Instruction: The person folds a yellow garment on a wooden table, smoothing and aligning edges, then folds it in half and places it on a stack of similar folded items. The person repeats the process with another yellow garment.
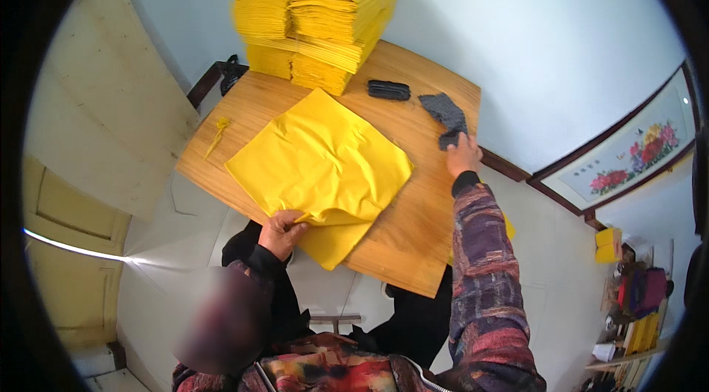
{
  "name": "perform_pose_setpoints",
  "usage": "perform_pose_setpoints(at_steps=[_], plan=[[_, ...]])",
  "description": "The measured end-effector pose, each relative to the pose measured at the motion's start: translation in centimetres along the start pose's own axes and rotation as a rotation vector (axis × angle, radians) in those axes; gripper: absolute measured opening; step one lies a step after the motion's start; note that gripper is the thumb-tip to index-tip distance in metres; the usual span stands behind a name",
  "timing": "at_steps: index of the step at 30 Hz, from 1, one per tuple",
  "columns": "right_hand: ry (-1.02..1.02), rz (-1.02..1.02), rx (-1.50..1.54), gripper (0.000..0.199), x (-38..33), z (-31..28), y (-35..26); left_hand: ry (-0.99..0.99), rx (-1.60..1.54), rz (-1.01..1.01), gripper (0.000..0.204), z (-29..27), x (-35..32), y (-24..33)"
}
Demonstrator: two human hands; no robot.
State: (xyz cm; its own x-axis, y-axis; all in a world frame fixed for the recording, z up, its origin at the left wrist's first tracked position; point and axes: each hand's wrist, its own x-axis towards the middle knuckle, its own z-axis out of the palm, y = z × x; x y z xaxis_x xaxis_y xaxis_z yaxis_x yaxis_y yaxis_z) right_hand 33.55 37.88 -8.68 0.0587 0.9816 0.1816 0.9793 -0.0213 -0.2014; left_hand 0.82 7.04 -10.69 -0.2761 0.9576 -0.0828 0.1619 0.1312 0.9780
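Observation:
A wide yellow sheet [314, 152], cloth-like or plastic, lies slantwise across the wooden table [428, 244], wrinkled in the middle. Its near part is folded and hangs past the table's front edge. My left hand [283, 233] is closed on that near edge, thumb on top. At the table's right side, the fingers of my right hand [464, 154] close on the near end of a dark grey cloth [443, 111], which is crumpled and stretches away from me. Left of the cloth lies a small black folded bundle [388, 89].
Tied stacks of folded yellow sheets [340, 12] stand at the table's back, against the wall. A twisted yellow strip [218, 135] lies on the left side. A framed flower picture [628, 148] leans at the right wall. Shelves [628, 359] with mixed goods are at far right.

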Motion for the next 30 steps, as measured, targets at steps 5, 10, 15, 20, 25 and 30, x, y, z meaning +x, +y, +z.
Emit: perform_pose_setpoints(at_steps=[5, 10, 15, 20, 25, 30], plan=[[0.029, -0.035, -0.123, 0.019, 2.3, 0.5, 0.8, -0.085, -0.072, 0.077, 0.016, -0.4, -0.4, 0.6], [0.186, -0.113, -0.125, 0.005, 3.3, 2.0, 2.0, -0.052, 0.120, -0.029, 0.018, -0.4, -0.3, 1.1], [0.067, -0.085, -0.028, 0.024, 4.5, 2.1, 4.0, 0.007, 0.301, 0.041, 0.022, -0.4, -0.3, 1.0], [0.189, -0.205, 0.241, 0.041, 1.5, 0.1, 5.7, 0.006, 0.278, 0.005, 0.022, -0.3, 0.1, 0.9], [-0.017, -0.219, 0.726, 0.012, -13.0, -3.7, 1.9, -0.014, 0.089, -0.009, 0.019, 0.1, 0.2, 0.6], [-0.119, -0.854, 0.565, 0.025, -27.0, -5.1, -6.4, -0.046, 0.052, 0.011, 0.017, 0.1, 0.6, -0.1]])
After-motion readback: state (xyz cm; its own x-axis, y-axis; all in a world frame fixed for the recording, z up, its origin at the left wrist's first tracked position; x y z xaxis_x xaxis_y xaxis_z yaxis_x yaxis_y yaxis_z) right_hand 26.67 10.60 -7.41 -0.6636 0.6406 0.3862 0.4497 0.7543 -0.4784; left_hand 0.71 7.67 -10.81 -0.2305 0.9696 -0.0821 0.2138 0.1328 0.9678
